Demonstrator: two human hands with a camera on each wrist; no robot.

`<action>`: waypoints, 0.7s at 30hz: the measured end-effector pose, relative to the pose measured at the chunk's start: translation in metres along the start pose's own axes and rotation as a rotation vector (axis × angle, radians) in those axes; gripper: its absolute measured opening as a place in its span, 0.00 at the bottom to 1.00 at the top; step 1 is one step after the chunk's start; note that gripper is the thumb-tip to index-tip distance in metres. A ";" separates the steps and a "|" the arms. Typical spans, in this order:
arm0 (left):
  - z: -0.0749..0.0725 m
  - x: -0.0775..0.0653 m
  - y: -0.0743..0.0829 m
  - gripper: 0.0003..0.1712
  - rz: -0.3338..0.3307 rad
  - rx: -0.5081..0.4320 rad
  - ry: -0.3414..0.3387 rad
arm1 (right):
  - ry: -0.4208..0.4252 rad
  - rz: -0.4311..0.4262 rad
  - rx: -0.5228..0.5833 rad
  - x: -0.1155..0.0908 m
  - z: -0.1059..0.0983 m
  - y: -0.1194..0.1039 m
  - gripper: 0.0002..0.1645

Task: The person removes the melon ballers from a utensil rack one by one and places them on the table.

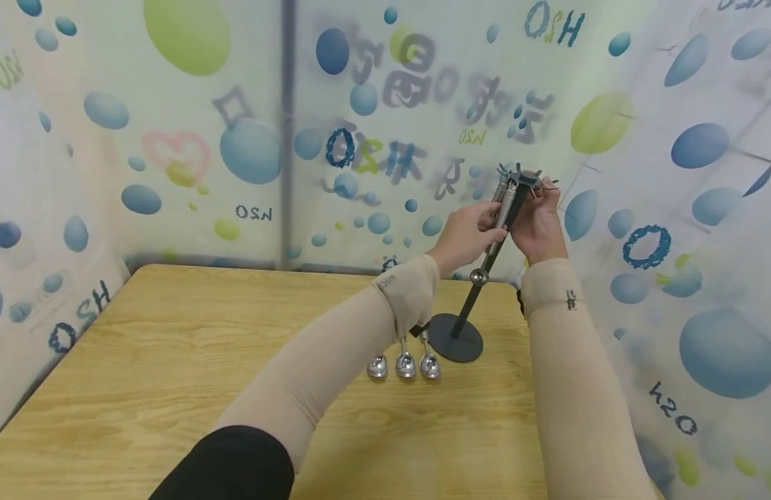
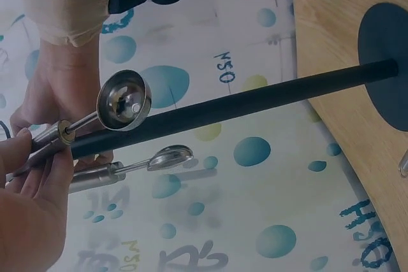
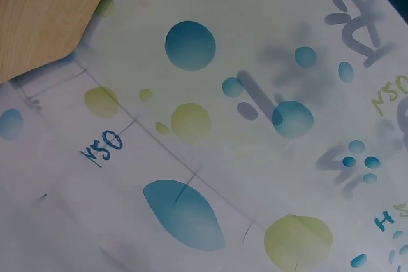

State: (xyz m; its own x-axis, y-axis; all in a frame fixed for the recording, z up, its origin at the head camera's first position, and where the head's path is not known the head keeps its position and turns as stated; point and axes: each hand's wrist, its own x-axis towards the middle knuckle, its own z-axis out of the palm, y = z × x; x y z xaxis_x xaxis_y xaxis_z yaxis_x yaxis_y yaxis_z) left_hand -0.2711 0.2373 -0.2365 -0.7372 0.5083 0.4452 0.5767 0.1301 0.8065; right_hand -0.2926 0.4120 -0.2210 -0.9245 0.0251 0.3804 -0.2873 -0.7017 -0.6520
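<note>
A dark stand with a round base and a crown of hooks rises from the table's far right. My left hand pinches the thick handle of a metal scoop just below the hooks. Its round bowl lies against the pole in the left wrist view. A second metal scoop hangs on the pole's other side. Up at the crown, my right hand grips the stand's top with curled fingers, partly hidden by the pole. The right wrist view shows no hand.
Several metal scoops lie side by side left of the base, among them one scoop; my left sleeve covers their handles. The wooden table ends near a patterned curtain behind and at the right.
</note>
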 end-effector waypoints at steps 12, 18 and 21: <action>-0.006 -0.001 0.000 0.30 -0.026 0.013 -0.014 | 0.300 -0.197 -0.283 -0.010 0.005 0.006 0.18; -0.007 0.001 -0.001 0.31 -0.027 0.034 -0.014 | 0.438 -0.611 -0.577 -0.024 0.011 0.012 0.14; -0.008 0.003 -0.001 0.31 -0.024 0.037 -0.024 | 0.401 -0.694 -0.711 -0.027 0.015 0.012 0.13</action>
State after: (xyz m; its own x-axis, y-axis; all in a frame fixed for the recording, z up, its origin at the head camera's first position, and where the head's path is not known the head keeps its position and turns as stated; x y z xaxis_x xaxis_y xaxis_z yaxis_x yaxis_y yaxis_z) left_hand -0.2767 0.2323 -0.2325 -0.7425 0.5250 0.4160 0.5719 0.1735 0.8017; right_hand -0.2677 0.3919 -0.2290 -0.4806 0.5821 0.6559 -0.7419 0.1289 -0.6580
